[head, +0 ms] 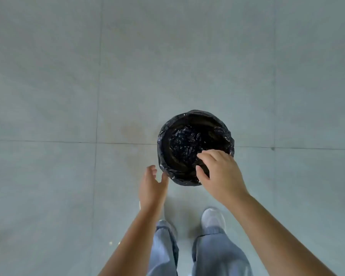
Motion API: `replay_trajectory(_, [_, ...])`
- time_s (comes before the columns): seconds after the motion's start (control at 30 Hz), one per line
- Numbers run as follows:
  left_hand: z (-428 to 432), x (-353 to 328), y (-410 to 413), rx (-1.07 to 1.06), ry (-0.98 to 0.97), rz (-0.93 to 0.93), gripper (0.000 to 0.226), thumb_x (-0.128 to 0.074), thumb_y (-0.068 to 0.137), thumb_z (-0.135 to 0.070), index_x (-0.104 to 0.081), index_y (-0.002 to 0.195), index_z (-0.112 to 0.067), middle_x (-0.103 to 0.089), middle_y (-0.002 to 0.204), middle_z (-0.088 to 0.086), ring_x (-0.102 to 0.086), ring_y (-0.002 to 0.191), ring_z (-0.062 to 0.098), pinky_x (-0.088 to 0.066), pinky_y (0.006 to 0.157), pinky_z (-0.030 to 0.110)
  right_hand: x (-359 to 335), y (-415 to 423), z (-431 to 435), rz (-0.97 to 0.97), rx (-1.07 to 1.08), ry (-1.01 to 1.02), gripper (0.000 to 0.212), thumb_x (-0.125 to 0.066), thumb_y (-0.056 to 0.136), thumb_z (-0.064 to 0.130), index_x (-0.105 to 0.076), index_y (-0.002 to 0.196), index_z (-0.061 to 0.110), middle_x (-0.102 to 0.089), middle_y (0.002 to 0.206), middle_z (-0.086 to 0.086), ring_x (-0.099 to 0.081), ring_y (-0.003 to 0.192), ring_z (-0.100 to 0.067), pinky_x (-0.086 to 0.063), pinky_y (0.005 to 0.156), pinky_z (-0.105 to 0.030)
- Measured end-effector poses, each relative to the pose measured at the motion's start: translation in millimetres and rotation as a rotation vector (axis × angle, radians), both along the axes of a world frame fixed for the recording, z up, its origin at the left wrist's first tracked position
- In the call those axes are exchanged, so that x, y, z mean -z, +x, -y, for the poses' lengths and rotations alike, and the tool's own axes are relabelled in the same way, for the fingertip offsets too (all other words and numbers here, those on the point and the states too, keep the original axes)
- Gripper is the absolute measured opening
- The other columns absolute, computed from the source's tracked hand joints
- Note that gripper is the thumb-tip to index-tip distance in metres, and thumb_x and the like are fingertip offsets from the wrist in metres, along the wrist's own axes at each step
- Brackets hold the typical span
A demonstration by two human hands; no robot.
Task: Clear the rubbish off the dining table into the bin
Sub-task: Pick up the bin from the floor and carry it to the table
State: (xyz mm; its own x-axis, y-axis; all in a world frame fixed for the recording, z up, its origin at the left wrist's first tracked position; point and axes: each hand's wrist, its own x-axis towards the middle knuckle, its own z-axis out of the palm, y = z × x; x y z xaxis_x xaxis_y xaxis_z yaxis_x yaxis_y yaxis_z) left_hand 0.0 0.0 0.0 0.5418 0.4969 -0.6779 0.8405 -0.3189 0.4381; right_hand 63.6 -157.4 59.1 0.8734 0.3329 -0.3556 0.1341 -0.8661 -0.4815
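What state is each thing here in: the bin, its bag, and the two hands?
Bin: upright on the floor, no lid, open at the top.
Bag: black, lining the bin, folded over its rim; nothing but crumpled plastic shows inside.
Right hand: over the bin's near rim, fingers curled; no item visible in it.
Left hand: open and empty, beside the bin.

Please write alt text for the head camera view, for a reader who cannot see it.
Seen from above, a bin lined with a black bag stands on a grey tiled floor. The right hand hovers over its rim, the left hand beside it, both open.
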Motion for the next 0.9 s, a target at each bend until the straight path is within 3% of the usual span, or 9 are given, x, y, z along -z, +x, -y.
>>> replay_trajectory(0.13, [2.2,47.6,6.3,-0.163,-0.071,0.051,0.033,-0.060,0.085,-0.020,-0.050,0.116,-0.012,-0.060,0.104,0.001,-0.058,0.097,0.018,-0.044,0.082,0.031,43.7,2.2,1.6,0.011,0.014,-0.019,0.025,-0.063,0.078,0.015,-0.064,0.101,0.005,-0.067,0.099,-0.011,-0.060,0.094,-0.031,-0.047,0.085,-0.042])
replay_trajectory(0.23, [6.5,74.7,9.1,-0.185,-0.133,0.071,0.022,-0.059,0.083,-0.017,-0.050,0.103,-0.022,-0.059,0.085,-0.009,-0.058,0.079,0.007,-0.044,0.068,0.029,67.7,2.3,2.5,0.007,0.014,-0.015,0.026,-0.062,0.078,0.016,-0.064,0.102,0.006,-0.067,0.100,-0.010,-0.060,0.096,-0.031,-0.047,0.086,-0.042])
replay_trajectory(0.43, [2.0,94.8,18.3,-0.198,-0.110,0.009,0.016,-0.055,0.078,-0.012,-0.060,0.093,-0.013,-0.060,0.077,0.006,-0.055,0.063,0.024,-0.041,0.057,0.029,84.3,4.3,0.2,-0.024,0.043,-0.020,0.026,-0.060,0.080,0.018,-0.062,0.104,0.008,-0.066,0.104,-0.008,-0.058,0.099,-0.029,-0.043,0.089,-0.041])
replay_trajectory(0.53, [2.1,79.7,23.0,-0.184,-0.099,0.017,0.017,-0.058,0.075,-0.012,-0.061,0.091,-0.016,-0.062,0.077,0.002,-0.058,0.054,0.013,-0.040,0.048,0.021,73.4,7.3,2.1,-0.036,0.060,-0.013,0.026,-0.059,0.081,0.018,-0.062,0.105,0.009,-0.065,0.104,-0.007,-0.057,0.099,-0.028,-0.043,0.088,-0.040])
replay_trajectory(0.63, [4.9,55.2,31.6,-0.149,-0.053,0.046,0.011,-0.061,0.072,-0.014,-0.059,0.082,-0.014,-0.056,0.064,-0.005,-0.052,0.040,0.000,-0.032,0.038,0.011,50.4,14.3,3.9,-0.029,0.076,-0.011,0.026,-0.059,0.081,0.019,-0.061,0.105,0.010,-0.065,0.105,-0.006,-0.057,0.099,-0.028,-0.043,0.088,-0.039])
replay_trajectory(0.77, [10.3,6.3,48.9,-0.069,0.030,0.026,0.019,-0.062,0.066,-0.024,-0.044,0.063,-0.018,-0.045,0.049,-0.006,-0.042,0.044,0.011,-0.027,0.040,0.023,5.5,30.0,9.7,0.003,0.090,-0.024,0.027,-0.057,0.081,0.021,-0.060,0.106,0.012,-0.064,0.107,-0.005,-0.056,0.101,-0.027,-0.042,0.087,-0.037])
replay_trajectory(0.9, [10.0,-55.1,66.8,-0.019,0.105,0.096,0.033,-0.064,0.064,-0.028,-0.034,0.055,-0.018,-0.034,0.042,-0.009,-0.032,0.039,0.010,-0.022,0.033,0.018,-50.1,45.2,16.3,0.041,0.138,-0.025,0.027,-0.055,0.082,0.022,-0.059,0.108,0.013,-0.064,0.109,-0.003,-0.054,0.102,-0.027,-0.040,0.087,-0.035])
